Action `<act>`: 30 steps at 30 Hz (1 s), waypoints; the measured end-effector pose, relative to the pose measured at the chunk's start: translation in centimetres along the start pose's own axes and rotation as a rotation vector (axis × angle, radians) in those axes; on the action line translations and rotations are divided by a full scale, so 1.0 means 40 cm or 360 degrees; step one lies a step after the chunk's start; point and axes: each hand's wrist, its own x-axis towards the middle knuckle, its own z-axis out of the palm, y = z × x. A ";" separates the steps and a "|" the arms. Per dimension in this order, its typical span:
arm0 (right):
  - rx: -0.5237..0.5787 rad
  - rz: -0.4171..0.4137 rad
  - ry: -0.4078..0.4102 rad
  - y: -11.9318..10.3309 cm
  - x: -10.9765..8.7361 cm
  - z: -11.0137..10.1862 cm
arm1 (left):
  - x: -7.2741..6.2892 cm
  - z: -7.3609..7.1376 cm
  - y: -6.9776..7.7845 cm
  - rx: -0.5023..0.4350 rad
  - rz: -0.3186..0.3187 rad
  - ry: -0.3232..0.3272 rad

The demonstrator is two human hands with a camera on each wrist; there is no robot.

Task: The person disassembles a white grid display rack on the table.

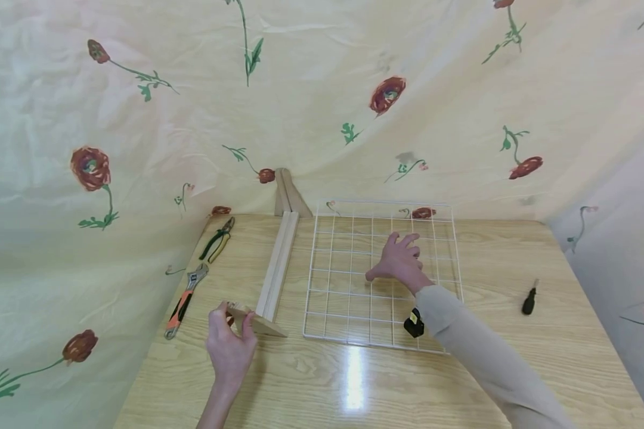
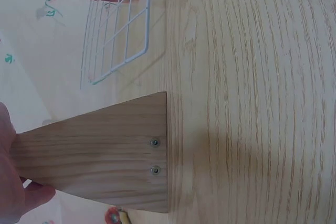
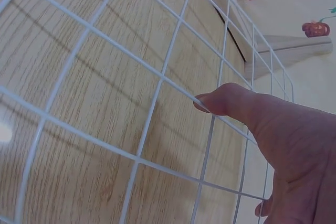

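My left hand [image 1: 231, 342] grips the narrow top of a tapered wooden end board [image 2: 105, 153], thumb on one side and fingers on the other. Two screws show near the board's wide lower edge. A pale wooden rail [image 1: 278, 265] runs from it to a matching far end board [image 1: 290, 193]. My right hand [image 1: 399, 262] is over a white wire grid [image 1: 351, 273], fingers spread and thumb extended. In the right wrist view its thumb tip [image 3: 202, 102] lies at a wire; most fingers are hidden there. The wires' shadows fall offset on the wood below.
Pliers [image 1: 217, 240] and an adjustable wrench [image 1: 186, 301] lie along the table's left side. A black tape measure [image 1: 414, 323] sits within the grid's near right part, beside my sleeve. A screwdriver [image 1: 529, 301] lies at the right. Flowered cloth [image 1: 322, 107] hangs behind the table.
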 end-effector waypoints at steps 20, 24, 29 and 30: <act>-0.0038 -0.0015 -0.0102 -0.011 0.018 0.042 | 0.007 0.005 0.003 0.0011 0.0078 0.0089; -0.0058 -0.0017 -0.0112 -0.012 0.020 0.044 | 0.006 0.008 -0.001 0.0022 0.0090 0.0098; -0.0110 -0.0040 -0.0121 -0.013 0.022 0.044 | 0.007 0.009 -0.004 0.0023 0.0100 0.0104; -0.0120 -0.0045 -0.0123 -0.012 0.023 0.044 | 0.008 0.008 -0.003 0.0019 0.0099 0.0103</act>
